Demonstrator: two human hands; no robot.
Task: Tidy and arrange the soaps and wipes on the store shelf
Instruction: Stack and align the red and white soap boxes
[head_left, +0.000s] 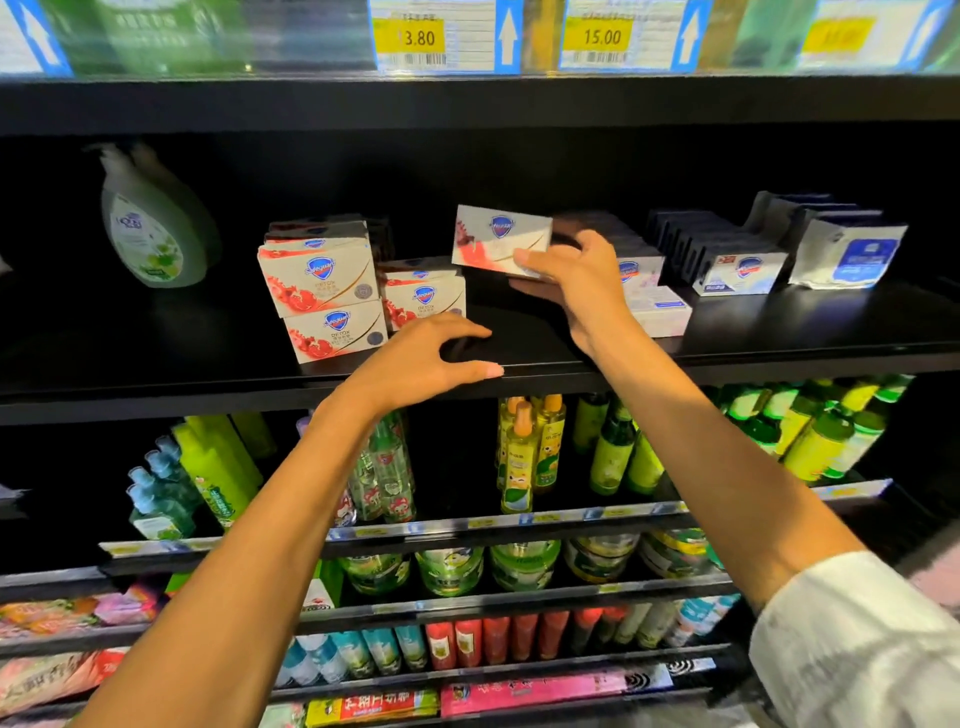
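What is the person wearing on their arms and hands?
The left hand and right hand are bare: no gloves, rings or watch show. Both forearms are bare too. A white sleeve, pushed up toward the elbow, shows on the right arm; no sleeve shows on the left.

Head camera faces shelf (519, 371) close, level (lower shelves seen from above).

Green pump bottle of liquid handwash (148, 228) at far left of the black shelf (779, 332). Yellow price tags (410, 37) reading 3.80 and 15.00 overhead. Below, rows of green and yellow spray bottles (524, 457), round green jars (449, 569), red and blue tubes (467, 642), pink packets (530, 691).
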